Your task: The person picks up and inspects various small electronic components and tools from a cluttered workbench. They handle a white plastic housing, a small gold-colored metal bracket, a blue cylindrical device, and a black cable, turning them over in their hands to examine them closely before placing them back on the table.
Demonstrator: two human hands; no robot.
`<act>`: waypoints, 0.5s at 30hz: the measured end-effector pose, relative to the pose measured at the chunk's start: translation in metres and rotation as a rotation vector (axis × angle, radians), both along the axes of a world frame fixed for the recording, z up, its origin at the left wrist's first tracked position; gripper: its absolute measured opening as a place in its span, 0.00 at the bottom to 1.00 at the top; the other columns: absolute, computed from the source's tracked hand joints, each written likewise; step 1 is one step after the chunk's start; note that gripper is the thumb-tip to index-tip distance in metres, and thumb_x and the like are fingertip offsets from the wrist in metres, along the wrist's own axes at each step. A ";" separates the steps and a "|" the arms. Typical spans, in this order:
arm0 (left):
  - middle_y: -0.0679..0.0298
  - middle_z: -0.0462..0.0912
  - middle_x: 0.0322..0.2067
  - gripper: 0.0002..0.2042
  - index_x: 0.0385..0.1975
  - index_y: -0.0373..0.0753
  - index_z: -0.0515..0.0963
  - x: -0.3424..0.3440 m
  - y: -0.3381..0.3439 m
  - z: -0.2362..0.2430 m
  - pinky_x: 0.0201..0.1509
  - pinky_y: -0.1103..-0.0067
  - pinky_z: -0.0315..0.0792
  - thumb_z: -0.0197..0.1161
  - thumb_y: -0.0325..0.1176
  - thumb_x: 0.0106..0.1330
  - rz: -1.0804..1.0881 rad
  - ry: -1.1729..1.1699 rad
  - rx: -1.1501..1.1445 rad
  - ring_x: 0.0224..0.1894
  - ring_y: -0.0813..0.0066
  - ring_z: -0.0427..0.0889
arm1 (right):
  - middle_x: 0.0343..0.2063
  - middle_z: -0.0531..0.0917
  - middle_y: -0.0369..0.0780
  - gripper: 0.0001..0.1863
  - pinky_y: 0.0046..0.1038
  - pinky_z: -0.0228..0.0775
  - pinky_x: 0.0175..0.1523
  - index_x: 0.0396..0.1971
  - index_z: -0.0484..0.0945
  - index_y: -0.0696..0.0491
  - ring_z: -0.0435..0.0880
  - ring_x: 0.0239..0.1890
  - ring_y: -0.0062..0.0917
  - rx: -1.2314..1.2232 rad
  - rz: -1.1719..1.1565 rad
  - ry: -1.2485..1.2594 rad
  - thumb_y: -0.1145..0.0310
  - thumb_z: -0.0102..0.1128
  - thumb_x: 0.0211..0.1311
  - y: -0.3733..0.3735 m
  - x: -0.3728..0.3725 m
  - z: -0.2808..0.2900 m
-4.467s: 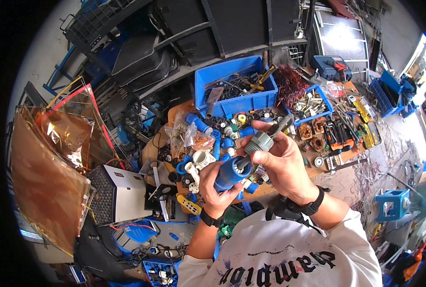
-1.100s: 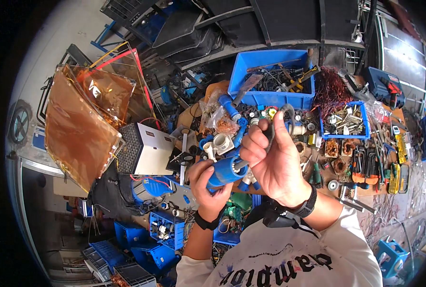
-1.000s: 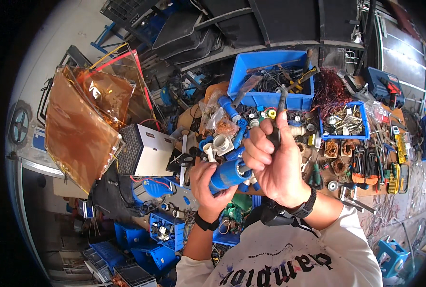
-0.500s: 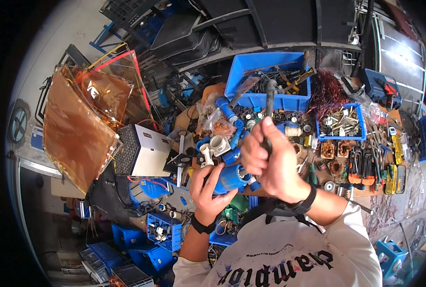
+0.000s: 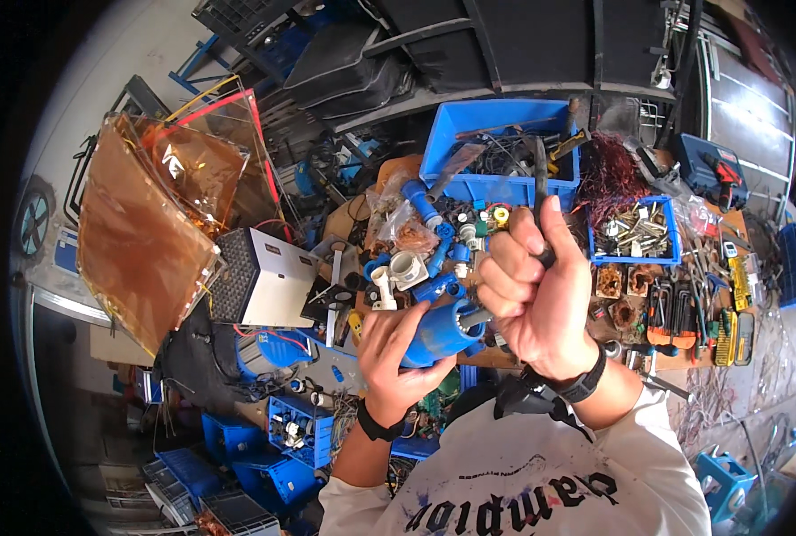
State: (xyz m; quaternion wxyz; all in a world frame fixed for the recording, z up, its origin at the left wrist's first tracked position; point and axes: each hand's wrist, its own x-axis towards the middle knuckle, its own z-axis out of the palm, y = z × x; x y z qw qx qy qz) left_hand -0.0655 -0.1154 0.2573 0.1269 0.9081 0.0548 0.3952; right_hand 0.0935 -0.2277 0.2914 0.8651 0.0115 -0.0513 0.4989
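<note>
My left hand (image 5: 393, 362) is wrapped round a blue plastic cylinder (image 5: 437, 337), its open end turned to the right. A grey rod end (image 5: 477, 317) shows at that opening, against my right hand's fingers. My right hand (image 5: 541, 304) is closed round a dark metal bar (image 5: 541, 179) that points up and away; whether bar and rod are one piece is hidden by the fingers. Just beyond the cylinder lie a blue pipe fitting (image 5: 435, 288), a white pipe fitting (image 5: 407, 266) and a white plastic elbow (image 5: 382, 288).
At the back stands a large blue crate (image 5: 496, 189) of tools. A smaller blue bin (image 5: 632, 257) holds metal pins, with hex keys (image 5: 684, 308) nearer. Left are a white box (image 5: 277, 279) and brown film sheets (image 5: 143, 241). Low at left is a bin of small parts (image 5: 307, 438).
My right hand has moved right and slightly down with the bar, away from the cylinder's mouth, so more of the opening and the rod shows. The cylinder has shifted slightly right.
</note>
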 end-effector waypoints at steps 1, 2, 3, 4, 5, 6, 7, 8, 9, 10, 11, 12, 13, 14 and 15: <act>0.55 0.81 0.33 0.27 0.44 0.32 0.78 0.000 -0.003 0.003 0.38 0.68 0.72 0.74 0.27 0.38 0.008 -0.015 -0.013 0.31 0.57 0.77 | 0.13 0.56 0.27 0.24 0.19 0.38 0.17 0.22 0.60 0.45 0.48 0.13 0.13 -0.012 -0.024 -0.035 0.45 0.35 0.75 -0.002 -0.004 0.004; 0.55 0.81 0.33 0.27 0.44 0.32 0.78 -0.001 -0.004 0.003 0.38 0.68 0.72 0.74 0.27 0.37 0.007 -0.015 -0.020 0.31 0.57 0.77 | 0.13 0.55 0.26 0.24 0.19 0.38 0.17 0.21 0.60 0.45 0.47 0.13 0.13 -0.024 -0.048 -0.071 0.45 0.35 0.75 -0.002 -0.007 0.007; 0.55 0.81 0.33 0.27 0.44 0.32 0.78 -0.002 -0.003 0.004 0.38 0.68 0.72 0.74 0.27 0.37 0.003 -0.021 -0.024 0.31 0.57 0.77 | 0.12 0.55 0.27 0.24 0.19 0.38 0.16 0.21 0.60 0.45 0.47 0.12 0.12 -0.057 -0.070 -0.080 0.45 0.35 0.75 -0.001 -0.009 0.009; 0.55 0.81 0.33 0.27 0.44 0.32 0.78 -0.002 -0.002 0.004 0.38 0.68 0.72 0.74 0.27 0.37 -0.001 -0.027 -0.028 0.31 0.57 0.77 | 0.12 0.55 0.27 0.24 0.19 0.38 0.16 0.21 0.60 0.45 0.47 0.12 0.12 -0.059 -0.073 -0.100 0.45 0.36 0.75 -0.001 -0.011 0.008; 0.54 0.81 0.33 0.27 0.44 0.32 0.78 -0.003 -0.002 0.003 0.38 0.68 0.72 0.74 0.27 0.37 -0.001 -0.023 -0.039 0.31 0.56 0.77 | 0.12 0.55 0.27 0.24 0.19 0.38 0.16 0.21 0.60 0.45 0.47 0.12 0.12 -0.061 -0.075 -0.120 0.46 0.36 0.75 0.000 -0.012 0.006; 0.54 0.81 0.33 0.28 0.44 0.32 0.78 -0.004 -0.003 0.003 0.38 0.68 0.72 0.74 0.27 0.37 0.003 -0.016 -0.049 0.31 0.56 0.77 | 0.12 0.56 0.27 0.24 0.19 0.38 0.16 0.21 0.60 0.45 0.47 0.12 0.12 -0.063 -0.073 -0.137 0.46 0.36 0.75 0.000 -0.013 0.005; 0.54 0.81 0.33 0.28 0.44 0.33 0.78 -0.005 -0.004 0.003 0.38 0.69 0.72 0.74 0.27 0.36 0.007 -0.010 -0.059 0.31 0.56 0.77 | 0.12 0.56 0.28 0.23 0.19 0.38 0.16 0.21 0.60 0.46 0.48 0.12 0.13 -0.085 -0.083 -0.143 0.47 0.37 0.75 0.000 -0.015 0.005; 0.54 0.81 0.33 0.28 0.44 0.32 0.78 -0.005 -0.003 0.003 0.38 0.69 0.72 0.74 0.27 0.36 -0.001 -0.011 -0.059 0.31 0.56 0.77 | 0.12 0.56 0.28 0.23 0.19 0.38 0.15 0.21 0.60 0.46 0.48 0.12 0.13 -0.091 -0.074 -0.158 0.47 0.38 0.75 0.001 -0.015 0.006; 0.54 0.81 0.33 0.28 0.44 0.32 0.78 -0.006 -0.002 0.002 0.38 0.69 0.72 0.73 0.27 0.36 -0.009 -0.010 -0.061 0.32 0.56 0.77 | 0.12 0.56 0.28 0.23 0.20 0.38 0.15 0.21 0.60 0.46 0.48 0.11 0.13 -0.097 -0.065 -0.171 0.47 0.38 0.75 0.001 -0.015 0.005; 0.54 0.81 0.33 0.28 0.45 0.32 0.78 -0.006 -0.001 0.001 0.38 0.69 0.72 0.73 0.27 0.36 -0.017 -0.010 -0.063 0.32 0.56 0.77 | 0.12 0.56 0.28 0.23 0.20 0.38 0.15 0.21 0.60 0.46 0.48 0.11 0.13 -0.103 -0.056 -0.183 0.47 0.38 0.75 0.002 -0.016 0.005; 0.54 0.81 0.33 0.28 0.44 0.32 0.78 -0.007 0.000 0.000 0.38 0.69 0.72 0.73 0.26 0.35 -0.025 -0.006 -0.071 0.31 0.56 0.77 | 0.11 0.56 0.28 0.24 0.20 0.38 0.15 0.20 0.60 0.47 0.48 0.11 0.13 -0.130 -0.064 -0.182 0.49 0.39 0.75 0.004 -0.018 0.007; 0.54 0.81 0.33 0.29 0.44 0.32 0.78 -0.008 0.000 0.000 0.38 0.69 0.72 0.73 0.26 0.35 -0.033 -0.002 -0.078 0.31 0.56 0.77 | 0.11 0.56 0.28 0.24 0.20 0.38 0.15 0.20 0.60 0.47 0.48 0.11 0.13 -0.130 -0.068 -0.197 0.49 0.40 0.75 0.004 -0.019 0.006; 0.54 0.81 0.34 0.29 0.44 0.32 0.78 -0.009 0.001 0.000 0.38 0.69 0.72 0.73 0.26 0.35 -0.042 0.003 -0.085 0.31 0.56 0.77 | 0.11 0.57 0.28 0.24 0.20 0.38 0.15 0.20 0.60 0.47 0.48 0.11 0.13 -0.129 -0.072 -0.213 0.49 0.40 0.75 0.005 -0.020 0.005; 0.55 0.82 0.34 0.29 0.45 0.32 0.78 -0.010 0.000 0.001 0.39 0.69 0.72 0.74 0.26 0.35 -0.042 0.013 -0.089 0.32 0.57 0.78 | 0.11 0.57 0.28 0.24 0.21 0.38 0.15 0.19 0.60 0.47 0.48 0.11 0.13 -0.129 -0.077 -0.228 0.49 0.40 0.75 0.006 -0.020 0.005; 0.55 0.82 0.35 0.29 0.45 0.33 0.78 -0.011 0.000 0.002 0.39 0.69 0.71 0.74 0.27 0.36 -0.043 0.022 -0.095 0.33 0.58 0.79 | 0.11 0.57 0.29 0.24 0.20 0.38 0.15 0.19 0.59 0.47 0.49 0.11 0.13 -0.163 -0.085 -0.230 0.50 0.41 0.75 0.006 -0.021 0.006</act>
